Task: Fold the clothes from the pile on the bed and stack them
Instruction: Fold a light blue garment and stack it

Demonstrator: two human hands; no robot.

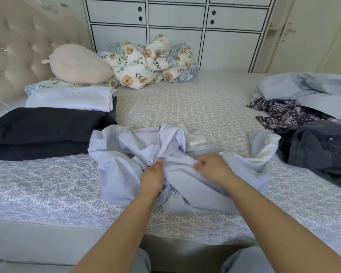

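Head view: left hand point(153, 175) and right hand point(212, 168) each pinch the crumpled shirt point(122, 154) near-centre on the bed point(47, 184); light, limp cloth, likely best held at its seams.

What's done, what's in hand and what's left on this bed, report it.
Done: a stack of folded clothes sits at the left of the bed, dark pieces below, a white one behind. In hand: the left hand and right hand both grip a crumpled pale blue garment, not yet flattened. Left: the unfolded pile at the right, pale blue, patterned and dark grey pieces.
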